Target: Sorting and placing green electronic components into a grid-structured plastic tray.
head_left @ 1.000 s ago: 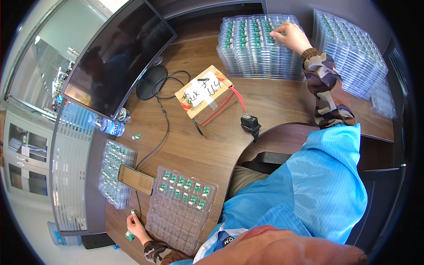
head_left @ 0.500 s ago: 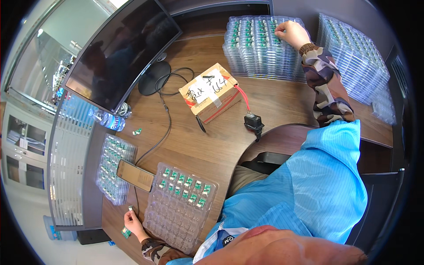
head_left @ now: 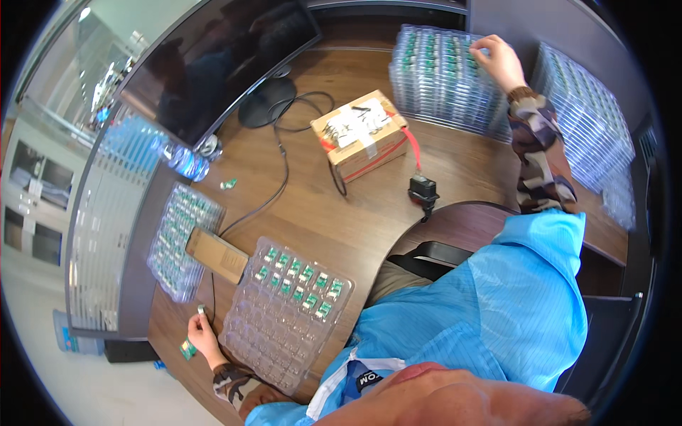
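Note:
At the lower left, my left hand (head_left: 204, 337) pinches a small circuit board (head_left: 201, 309) between its fingertips. Beside it lies a clear plastic tray (head_left: 259, 337), with green boards in the upper rows and bare pockets below. Another green board (head_left: 187, 348) rests on the desk by the left hand. My right hand (head_left: 500, 62) reaches out to a tall stack of clear trays (head_left: 447, 106) filled with green boards. Its thumb and fingertips are closed together at the top tray's right side; what they grip is too small to make out.
A second tray stack (head_left: 590, 135) stands at the far right. Nearer the middle are a cardboard box (head_left: 362, 135) and a black plug (head_left: 424, 188). A monitor (head_left: 220, 64), a water bottle (head_left: 186, 163), a phone (head_left: 217, 255) and a filled tray stack (head_left: 183, 245) line the left.
The whole view has shifted, with the desk items sitting at a slightly different tilt. My left hand still holds the small board; the right stays at the tray stack, its fingers near the top tray.

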The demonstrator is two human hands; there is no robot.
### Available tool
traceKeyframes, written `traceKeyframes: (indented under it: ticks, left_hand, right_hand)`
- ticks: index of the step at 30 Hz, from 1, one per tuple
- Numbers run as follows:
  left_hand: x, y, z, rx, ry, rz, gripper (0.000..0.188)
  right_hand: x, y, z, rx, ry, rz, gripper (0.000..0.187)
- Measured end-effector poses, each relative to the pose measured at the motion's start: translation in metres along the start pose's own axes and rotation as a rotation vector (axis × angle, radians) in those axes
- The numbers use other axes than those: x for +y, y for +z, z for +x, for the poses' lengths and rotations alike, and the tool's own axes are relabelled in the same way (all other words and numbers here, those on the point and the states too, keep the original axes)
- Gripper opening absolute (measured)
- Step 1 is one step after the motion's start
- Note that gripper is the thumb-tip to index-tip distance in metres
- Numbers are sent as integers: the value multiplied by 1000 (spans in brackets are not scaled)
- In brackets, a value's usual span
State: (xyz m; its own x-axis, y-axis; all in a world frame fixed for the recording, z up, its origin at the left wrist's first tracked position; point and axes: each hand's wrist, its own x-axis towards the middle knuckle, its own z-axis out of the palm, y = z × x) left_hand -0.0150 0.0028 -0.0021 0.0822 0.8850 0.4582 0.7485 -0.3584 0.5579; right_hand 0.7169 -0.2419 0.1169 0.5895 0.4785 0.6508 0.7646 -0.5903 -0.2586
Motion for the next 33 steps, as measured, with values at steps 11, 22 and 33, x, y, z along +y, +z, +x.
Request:
traceKeyframes:
  ticks: [11, 22, 33]
  left_hand:
    - [5, 5, 0, 21, -76, -14, 16]
    - [14, 8, -1, 64, -112, -59, 15]
    - [11, 1, -2, 50, -127, -1, 15]
  right_hand:
    - [-214, -32, -96, -251, -635, 889, 8]
    - [-340, 90, -163, -716, -647, 1187, 9]
    - [-335, 126, -175, -720, -463, 1172, 13]
